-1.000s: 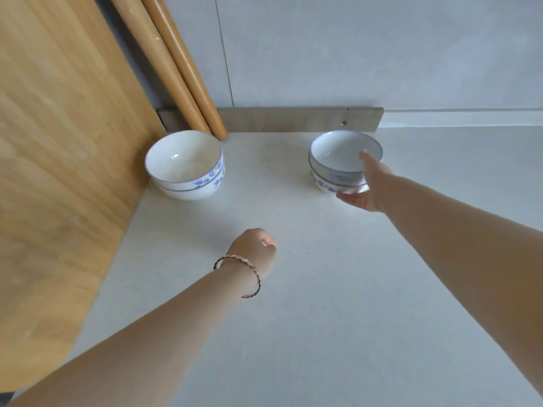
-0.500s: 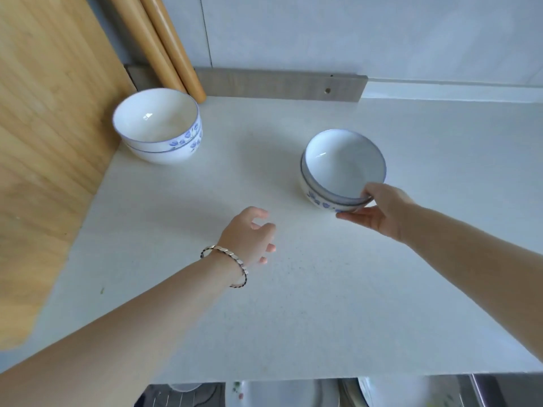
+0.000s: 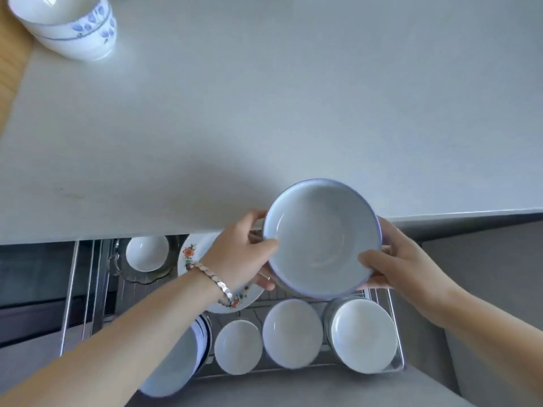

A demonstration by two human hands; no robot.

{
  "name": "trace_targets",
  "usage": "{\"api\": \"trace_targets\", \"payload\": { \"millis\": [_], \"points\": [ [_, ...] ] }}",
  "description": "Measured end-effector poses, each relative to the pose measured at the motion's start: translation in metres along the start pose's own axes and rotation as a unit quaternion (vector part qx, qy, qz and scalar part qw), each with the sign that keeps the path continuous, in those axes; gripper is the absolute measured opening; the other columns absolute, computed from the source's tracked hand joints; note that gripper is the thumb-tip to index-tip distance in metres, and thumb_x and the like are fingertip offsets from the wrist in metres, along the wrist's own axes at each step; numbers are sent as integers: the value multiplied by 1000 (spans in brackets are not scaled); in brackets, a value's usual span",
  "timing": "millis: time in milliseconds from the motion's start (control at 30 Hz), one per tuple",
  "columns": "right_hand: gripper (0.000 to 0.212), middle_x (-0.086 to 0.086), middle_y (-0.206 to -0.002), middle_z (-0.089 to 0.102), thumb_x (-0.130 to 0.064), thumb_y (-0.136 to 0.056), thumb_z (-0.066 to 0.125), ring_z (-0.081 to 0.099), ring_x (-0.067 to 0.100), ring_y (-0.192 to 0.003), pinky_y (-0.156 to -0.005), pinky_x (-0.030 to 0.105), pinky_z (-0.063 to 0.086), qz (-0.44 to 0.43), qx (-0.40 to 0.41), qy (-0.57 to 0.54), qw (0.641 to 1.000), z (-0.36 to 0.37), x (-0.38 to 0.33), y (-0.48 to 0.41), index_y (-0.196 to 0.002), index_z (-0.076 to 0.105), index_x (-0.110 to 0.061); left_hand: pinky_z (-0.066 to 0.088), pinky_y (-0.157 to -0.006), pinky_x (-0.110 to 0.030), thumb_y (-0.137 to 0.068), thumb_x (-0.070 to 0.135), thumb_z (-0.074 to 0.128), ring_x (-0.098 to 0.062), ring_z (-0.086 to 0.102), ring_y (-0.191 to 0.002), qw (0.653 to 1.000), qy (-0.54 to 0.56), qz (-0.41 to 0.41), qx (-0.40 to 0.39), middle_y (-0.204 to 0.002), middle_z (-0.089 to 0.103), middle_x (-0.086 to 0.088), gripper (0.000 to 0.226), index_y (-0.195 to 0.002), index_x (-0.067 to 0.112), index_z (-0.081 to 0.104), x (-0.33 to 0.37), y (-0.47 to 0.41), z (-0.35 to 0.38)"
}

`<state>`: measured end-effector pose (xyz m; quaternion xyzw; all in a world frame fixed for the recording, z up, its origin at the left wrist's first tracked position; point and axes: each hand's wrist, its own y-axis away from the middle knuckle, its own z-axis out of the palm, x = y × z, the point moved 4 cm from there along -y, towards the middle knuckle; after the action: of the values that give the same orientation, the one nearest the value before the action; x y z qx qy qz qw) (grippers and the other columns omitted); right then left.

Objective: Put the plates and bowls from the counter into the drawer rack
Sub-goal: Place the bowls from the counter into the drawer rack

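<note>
The bowl [image 3: 321,239] is held upright, mouth up, in both hands, partly over the front edge of the counter [image 3: 264,98] and partly over the open drawer rack [image 3: 395,318]. Half a second earlier it was held above the middle of the counter by the right hand alone.

The left hand [image 3: 241,251] is curled round the bowl's left side, the thumb laid on the rim and the fingers tucked beneath. Earlier this hand hung free and loosely open over the counter. The right hand [image 3: 402,259] grips the right side, the thumb pressed on the near rim and the fingers wrapped behind. A bracelet [image 3: 214,282] is worn on the left wrist.

Below the bowl, three white bowls are seated along the rack's front row: a small bowl [image 3: 238,346], a middle bowl [image 3: 292,333] and a larger bowl [image 3: 363,334]. A flowered plate [image 3: 191,254] is partly hidden behind the left wrist. Earlier only a strip of the rack was visible at the bottom edge.

A second bowl with blue flowers [image 3: 70,24] remains at the counter's far left corner, well apart from the hands.
</note>
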<state>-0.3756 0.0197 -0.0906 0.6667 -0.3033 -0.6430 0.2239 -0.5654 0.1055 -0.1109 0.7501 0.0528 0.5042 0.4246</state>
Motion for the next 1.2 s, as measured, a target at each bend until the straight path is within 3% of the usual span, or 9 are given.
{"api": "trace_targets", "payload": {
  "millis": [167, 267, 433, 567, 667, 867, 967, 1100, 1200],
  "points": [
    [49, 3, -79, 73, -18, -77, 60, 68, 17, -73, -73, 32, 57, 26, -2, 156, 987, -7, 62, 15, -108, 46, -53, 59, -51, -32, -85, 1, 47, -30, 68, -62, 998, -37, -37, 36, -84, 67, -9, 44, -108, 38, 44, -64, 20, 43],
    [24, -10, -97, 68, -27, -86, 53, 66, 14, -91, -81, 30, 50, 45, 41, 245, 967, -4, 97, -3, -108, 56, -38, 52, -40, -20, -84, -2, 48, -16, 62, -58, 996, -61, -57, 41, -81, 60, 5, 44, -115, 30, 44, -104, 16, 60],
    [29, 8, -112, 67, -20, -90, 42, 60, 30, -105, -78, 29, 44, 45, 21, 450, 892, 22, 154, -47, -113, 60, -16, 45, -42, -4, -85, 0, 47, -6, 55, -68, 985, -138, -106, 13, -90, 56, 9, 51, -131, 22, 44, -161, -10, 72],
    [33, 10, -126, 54, -13, -89, 42, 42, 29, -123, -99, 33, 35, 34, -11, 593, 805, 43, 186, -74, -118, 59, -9, 60, -53, -32, -85, 4, 44, -24, 60, -87, 974, -162, -156, -12, -109, 58, -2, 59, -136, 32, 37, -196, -34, 78],
    [36, 9, -130, 47, -12, -88, 44, 34, 28, -125, -103, 33, 30, 44, -9, 633, 773, 49, 199, -88, -121, 58, -11, 56, -57, -30, -88, 4, 43, -26, 57, -86, 964, -200, -174, -3, -108, 58, -8, 54, -136, 25, 37, -214, -46, 87],
    [37, 10, -132, 44, -14, -89, 41, 32, 30, -126, -107, 40, 21, 32, -24, 681, 731, 56, 216, -91, -121, 59, -13, 54, -88, -43, -90, 4, 40, -34, 54, -109, 950, -227, -215, 0, -130, 44, -14, 57, -142, 26, 31, -235, -49, 100],
    [37, 11, -135, 44, -15, -90, 39, 27, 31, -133, -115, 49, 5, 34, -19, 701, 712, 56, 216, -94, -120, 60, -14, 50, -95, -43, -91, 7, 42, -34, 54, -114, 936, -281, -209, -25, -133, 44, -16, 59, -145, 25, 25, -234, -52, 99],
    [34, 8, -124, 57, -15, -91, 40, 30, 30, -135, -114, 52, -16, 24, -19, 707, 707, 55, 219, -95, -117, 62, -14, 49, -95, -41, -94, 10, 42, -31, 54, -117, 894, -416, -159, -54, -138, 41, -13, 58, -147, 21, 19, -224, -54, 97],
    [12, 11, -69, 69, -16, -60, 78, 64, 33, -95, -110, 48, -11, -52, 40, 699, 713, 54, 219, -96, -68, 74, -9, 49, -88, -38, -94, 4, 40, -30, 59, -111, 880, -454, -126, -55, -129, 54, -14, 61, -148, 19, 16, -216, -55, 101]
  ]
}}
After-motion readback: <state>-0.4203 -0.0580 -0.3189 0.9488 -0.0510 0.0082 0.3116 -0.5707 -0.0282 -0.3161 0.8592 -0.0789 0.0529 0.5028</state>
